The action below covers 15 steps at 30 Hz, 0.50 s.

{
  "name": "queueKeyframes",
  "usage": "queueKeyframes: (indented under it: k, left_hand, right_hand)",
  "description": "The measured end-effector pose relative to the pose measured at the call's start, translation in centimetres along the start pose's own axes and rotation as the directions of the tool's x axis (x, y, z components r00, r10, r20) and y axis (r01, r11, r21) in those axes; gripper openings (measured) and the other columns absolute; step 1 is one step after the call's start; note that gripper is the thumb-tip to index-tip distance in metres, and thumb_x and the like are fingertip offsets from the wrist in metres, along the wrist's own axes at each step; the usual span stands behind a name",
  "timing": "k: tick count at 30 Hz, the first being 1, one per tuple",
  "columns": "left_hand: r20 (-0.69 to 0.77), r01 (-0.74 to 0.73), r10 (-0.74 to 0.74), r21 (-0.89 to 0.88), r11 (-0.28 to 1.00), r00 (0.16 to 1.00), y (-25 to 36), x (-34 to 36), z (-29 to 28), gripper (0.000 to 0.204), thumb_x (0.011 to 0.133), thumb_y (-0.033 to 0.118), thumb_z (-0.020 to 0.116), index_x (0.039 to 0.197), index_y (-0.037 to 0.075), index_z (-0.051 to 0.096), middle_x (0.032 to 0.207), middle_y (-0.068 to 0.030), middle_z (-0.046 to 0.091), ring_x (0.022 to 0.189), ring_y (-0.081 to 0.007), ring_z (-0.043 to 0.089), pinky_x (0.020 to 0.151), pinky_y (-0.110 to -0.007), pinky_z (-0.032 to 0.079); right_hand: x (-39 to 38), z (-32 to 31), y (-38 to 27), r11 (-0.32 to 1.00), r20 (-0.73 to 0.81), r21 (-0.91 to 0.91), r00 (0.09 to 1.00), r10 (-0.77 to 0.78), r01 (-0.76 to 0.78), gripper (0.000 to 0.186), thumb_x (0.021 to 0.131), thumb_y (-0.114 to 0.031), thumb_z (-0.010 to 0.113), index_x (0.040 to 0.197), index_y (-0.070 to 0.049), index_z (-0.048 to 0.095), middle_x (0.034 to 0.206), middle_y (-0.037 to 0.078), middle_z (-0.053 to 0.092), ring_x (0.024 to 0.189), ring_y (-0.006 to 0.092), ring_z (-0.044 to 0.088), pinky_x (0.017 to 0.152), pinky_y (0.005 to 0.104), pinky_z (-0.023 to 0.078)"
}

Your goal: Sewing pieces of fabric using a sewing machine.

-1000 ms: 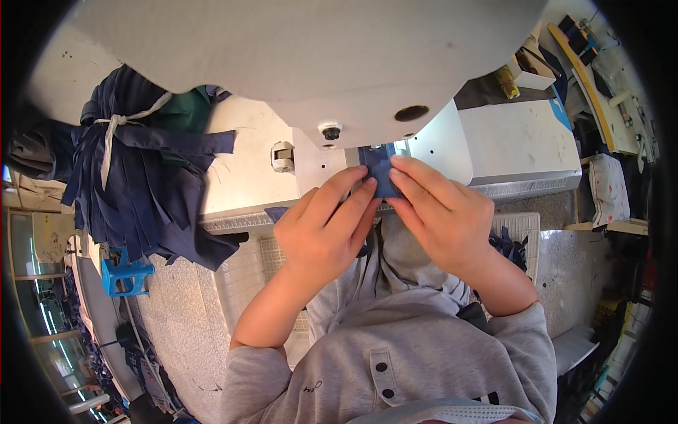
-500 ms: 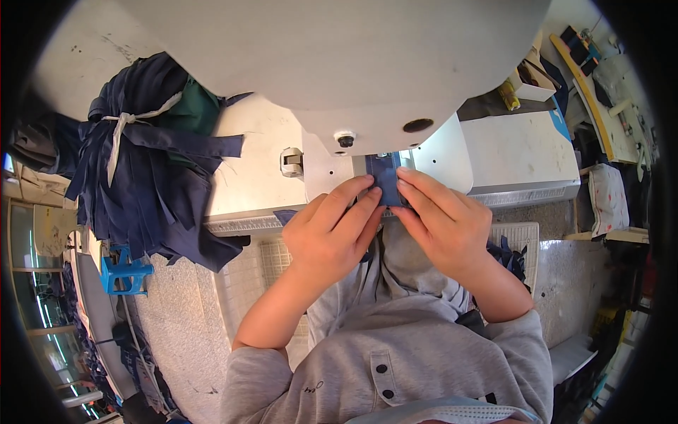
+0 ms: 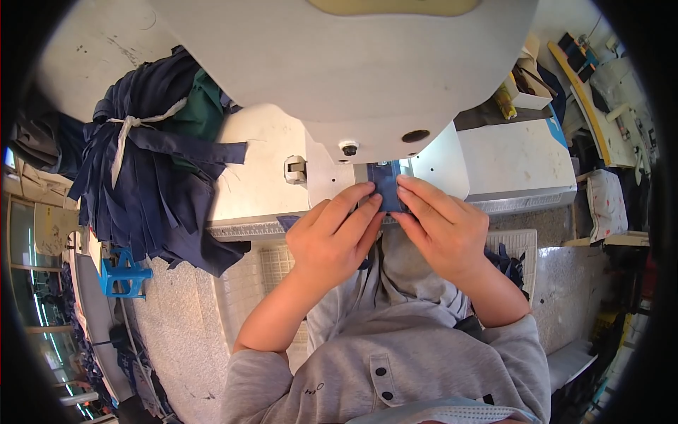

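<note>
At the middle of the head view, a small dark blue cloth piece (image 3: 385,192) lies flat on the pale machine plate (image 3: 452,169), just below the white machine head (image 3: 353,92). The left hand (image 3: 326,237) has its fingers bent and nearly closed, and it holds the cloth by the left edge with the fingertips. The right hand (image 3: 446,230) is closed in a similar way, with its fingertips on the right edge; its thumb is near the lower edge. The machine head fills the top centre and stands in the way, so the far end of the cloth is hidden. The fingers cover part of both sides.

Left of the plate, a metal fitting (image 3: 295,169) is on the white table (image 3: 258,138). In the upper left, a navy cloth bundle (image 3: 159,184), tied with a white strip (image 3: 121,150), hangs over the table edge; a green cloth (image 3: 201,107) is beside it. Lower left is a blue stool (image 3: 123,275). At the upper right, an open box (image 3: 531,100) stands at the back, and a white bag (image 3: 607,205) hangs farther right.
</note>
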<state>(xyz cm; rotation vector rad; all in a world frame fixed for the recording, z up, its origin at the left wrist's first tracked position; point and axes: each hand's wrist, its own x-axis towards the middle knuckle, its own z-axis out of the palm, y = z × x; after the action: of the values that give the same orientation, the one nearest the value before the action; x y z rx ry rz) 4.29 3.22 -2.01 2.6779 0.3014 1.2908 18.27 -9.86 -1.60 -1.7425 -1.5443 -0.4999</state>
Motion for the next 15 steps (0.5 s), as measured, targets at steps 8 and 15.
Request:
queueKeyframes:
  k: [8,15]
  left_hand:
    - [0.014,0.005,-0.005,0.003,1.0,1.0,0.31,0.16,-0.24,0.026,0.072,0.013,0.082,0.096,0.01,0.074,0.106,-0.0005,0.071,0.065,-0.0133,0.064,0.054,-0.024,0.05]
    - [0.015,0.004,-0.004,0.006,1.0,1.0,0.21,0.03,-0.16,0.026,0.072,0.013,0.082,0.096,0.01,0.074,0.106,-0.0007,0.071,0.065,-0.0132,0.063,0.055,-0.024,0.05]
  right_hand:
    - [-0.01,-0.06,0.06,1.0,0.006,-0.005,1.0,0.001,-0.001,0.03,0.075,-0.018,0.081,0.101,-0.005,0.074,0.115,0.0,0.072,0.07,0.0106,0.068,0.057,0.0242,0.052]
    - [-0.1,-0.03,0.03,1.0,0.002,-0.004,1.0,0.003,-0.003,0.03,0.075,-0.017,0.081,0.102,-0.005,0.074,0.115,0.0,0.072,0.069,0.0103,0.067,0.056,0.0238,0.051]
